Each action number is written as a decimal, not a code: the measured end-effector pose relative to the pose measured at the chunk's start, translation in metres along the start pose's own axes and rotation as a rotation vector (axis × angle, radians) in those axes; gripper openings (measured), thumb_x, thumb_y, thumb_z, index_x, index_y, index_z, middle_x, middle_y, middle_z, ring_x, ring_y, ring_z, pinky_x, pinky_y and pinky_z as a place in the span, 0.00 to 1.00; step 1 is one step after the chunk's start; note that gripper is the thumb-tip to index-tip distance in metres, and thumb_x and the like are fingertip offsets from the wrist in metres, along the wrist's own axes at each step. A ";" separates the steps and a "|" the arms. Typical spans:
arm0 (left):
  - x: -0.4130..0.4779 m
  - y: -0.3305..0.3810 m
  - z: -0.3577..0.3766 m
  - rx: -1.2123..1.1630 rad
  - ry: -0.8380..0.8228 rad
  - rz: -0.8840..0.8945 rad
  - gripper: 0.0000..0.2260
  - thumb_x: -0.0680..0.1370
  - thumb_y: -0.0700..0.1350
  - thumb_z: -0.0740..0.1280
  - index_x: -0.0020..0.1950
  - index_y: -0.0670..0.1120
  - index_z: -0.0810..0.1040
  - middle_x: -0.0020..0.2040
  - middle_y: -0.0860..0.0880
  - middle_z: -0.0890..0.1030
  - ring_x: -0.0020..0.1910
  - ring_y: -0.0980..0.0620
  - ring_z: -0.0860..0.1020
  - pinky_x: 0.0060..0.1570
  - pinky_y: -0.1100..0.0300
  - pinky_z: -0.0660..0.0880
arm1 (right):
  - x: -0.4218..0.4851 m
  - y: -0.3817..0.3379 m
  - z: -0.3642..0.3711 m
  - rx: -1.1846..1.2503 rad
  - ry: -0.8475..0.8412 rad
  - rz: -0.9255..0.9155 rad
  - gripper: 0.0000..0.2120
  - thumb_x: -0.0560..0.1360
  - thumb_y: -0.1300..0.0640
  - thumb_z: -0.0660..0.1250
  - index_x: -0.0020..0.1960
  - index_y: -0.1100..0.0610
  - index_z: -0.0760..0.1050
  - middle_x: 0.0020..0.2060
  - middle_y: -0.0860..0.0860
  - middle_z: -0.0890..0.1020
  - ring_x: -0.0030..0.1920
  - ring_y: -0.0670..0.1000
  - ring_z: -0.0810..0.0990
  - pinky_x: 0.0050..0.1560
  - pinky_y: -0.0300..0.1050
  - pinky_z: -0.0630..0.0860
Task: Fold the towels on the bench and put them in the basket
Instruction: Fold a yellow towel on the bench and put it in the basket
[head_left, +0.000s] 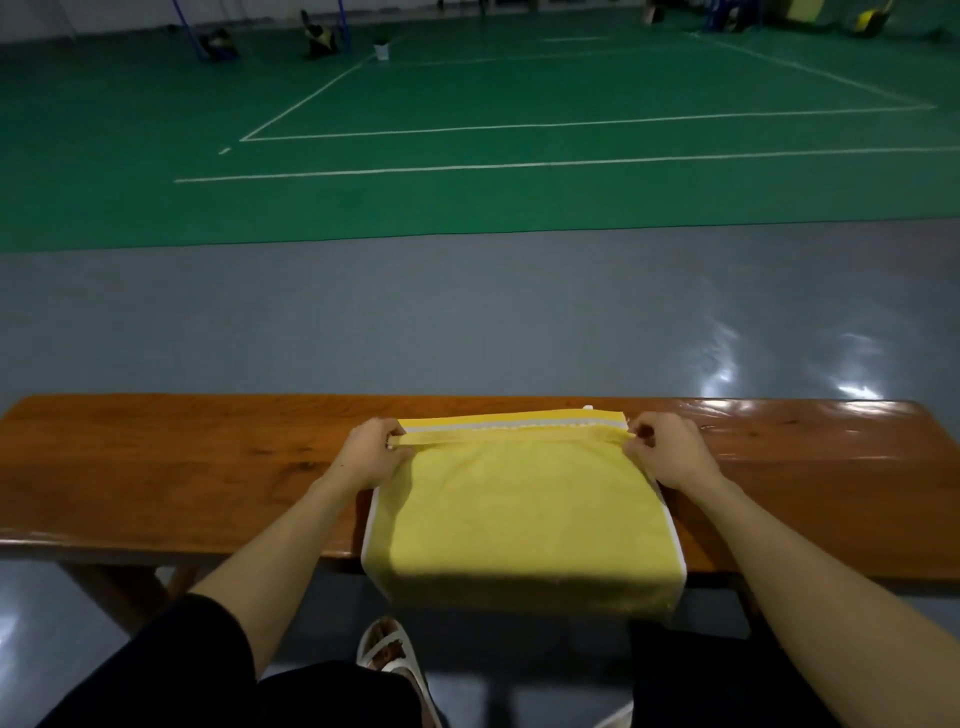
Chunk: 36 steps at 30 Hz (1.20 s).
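A yellow towel (519, 509) with white edging lies across the middle of the brown wooden bench (182, 467). Its near part hangs over the bench's front edge. My left hand (371, 452) pinches the top layer's left far corner. My right hand (667, 452) pinches the right far corner. Between my hands the top layer's edge is pulled taut, just short of the lower layer's far edge with its white stripe. No basket is in view.
Beyond the bench lie a grey floor and a green court with white lines. The bench top extends bare to the left and right of the towel. My legs and a white sandal (389, 654) are below the bench's front edge.
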<state>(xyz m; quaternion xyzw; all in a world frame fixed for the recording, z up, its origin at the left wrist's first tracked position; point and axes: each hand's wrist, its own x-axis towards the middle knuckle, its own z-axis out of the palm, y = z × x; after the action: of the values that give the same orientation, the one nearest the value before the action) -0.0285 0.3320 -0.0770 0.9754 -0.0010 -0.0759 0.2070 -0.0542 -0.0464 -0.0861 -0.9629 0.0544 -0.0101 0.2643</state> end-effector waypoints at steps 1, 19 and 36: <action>0.000 0.000 -0.001 -0.032 0.020 0.001 0.14 0.76 0.47 0.69 0.61 0.44 0.76 0.57 0.47 0.77 0.52 0.51 0.75 0.48 0.61 0.73 | 0.002 0.001 0.000 -0.012 0.041 -0.011 0.06 0.74 0.55 0.71 0.48 0.57 0.80 0.43 0.51 0.80 0.45 0.51 0.77 0.43 0.44 0.72; 0.039 -0.021 -0.001 0.114 0.025 0.188 0.06 0.78 0.46 0.68 0.48 0.45 0.80 0.70 0.50 0.70 0.67 0.48 0.69 0.66 0.56 0.66 | 0.038 -0.001 0.008 -0.019 -0.100 -0.119 0.02 0.75 0.55 0.70 0.45 0.52 0.77 0.62 0.51 0.79 0.58 0.54 0.76 0.59 0.51 0.74; 0.030 -0.016 -0.008 -0.242 0.143 0.055 0.03 0.73 0.42 0.73 0.44 0.48 0.80 0.51 0.51 0.75 0.46 0.51 0.76 0.45 0.65 0.72 | 0.042 -0.014 0.014 0.120 -0.018 0.033 0.02 0.74 0.58 0.71 0.45 0.54 0.78 0.44 0.51 0.79 0.49 0.52 0.76 0.47 0.44 0.70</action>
<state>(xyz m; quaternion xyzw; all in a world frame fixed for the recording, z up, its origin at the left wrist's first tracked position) 0.0021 0.3484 -0.0811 0.9459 -0.0040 0.0002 0.3245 -0.0099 -0.0323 -0.0912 -0.9442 0.0673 -0.0001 0.3223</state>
